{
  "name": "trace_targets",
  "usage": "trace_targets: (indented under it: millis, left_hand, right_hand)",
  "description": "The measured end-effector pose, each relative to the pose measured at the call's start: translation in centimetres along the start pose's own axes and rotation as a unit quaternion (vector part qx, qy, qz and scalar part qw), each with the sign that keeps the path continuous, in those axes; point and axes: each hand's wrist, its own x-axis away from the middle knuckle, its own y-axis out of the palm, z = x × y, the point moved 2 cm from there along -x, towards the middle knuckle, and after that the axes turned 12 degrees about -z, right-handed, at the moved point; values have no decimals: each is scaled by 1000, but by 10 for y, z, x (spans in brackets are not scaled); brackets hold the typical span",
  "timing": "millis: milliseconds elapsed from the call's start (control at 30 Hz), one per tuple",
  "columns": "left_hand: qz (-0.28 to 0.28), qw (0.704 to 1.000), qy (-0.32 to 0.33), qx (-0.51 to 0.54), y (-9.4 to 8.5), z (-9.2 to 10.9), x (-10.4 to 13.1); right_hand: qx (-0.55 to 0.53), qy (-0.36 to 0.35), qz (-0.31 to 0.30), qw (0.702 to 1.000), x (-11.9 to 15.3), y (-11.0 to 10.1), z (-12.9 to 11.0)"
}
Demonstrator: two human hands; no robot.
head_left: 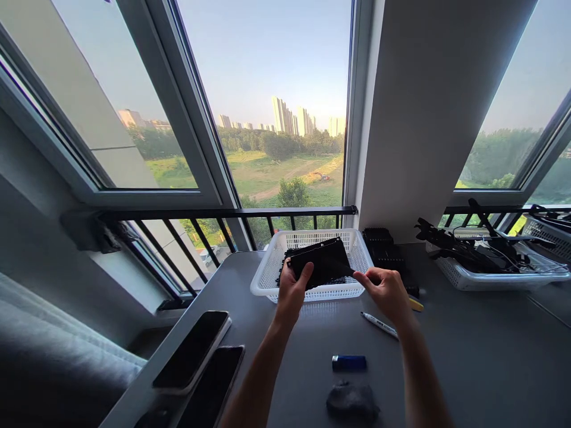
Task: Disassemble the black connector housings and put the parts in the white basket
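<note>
My left hand (pixel 294 285) grips a flat black rectangular panel (pixel 323 261) by its left end, thumb across the top face. The panel is tilted and held just above a white plastic basket (pixel 263 279). At its lower right corner, the fingertips of my right hand (pixel 386 288) are pinched together on the panel's edge or a thin piece there; I cannot make out which. Black parts (pixel 282 270) lie in the basket, mostly hidden beneath the panel. A white marker pen (pixel 379 324) rests on the grey table just below my right hand.
Stacked black parts (pixel 381 246) stand right of the basket. Another white basket (pixel 482 282), heaped with black parts and wires, sits farther right. Two phones (pixel 194 348) lie at left. A blue lighter-like object (pixel 349 362) and a dark crumpled lump (pixel 352 401) lie in front.
</note>
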Motion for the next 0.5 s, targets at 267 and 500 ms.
trace_targets:
  millis: [267,500]
  left_hand:
    - [-9,1000,6,-5,-8,-2,-4]
    - [14,999,-1,-31,-8,7,-2]
  right_hand:
    - [1,5,-4,1000,-1,-4,7]
    - [-2,13,4,1000,0,-8,10]
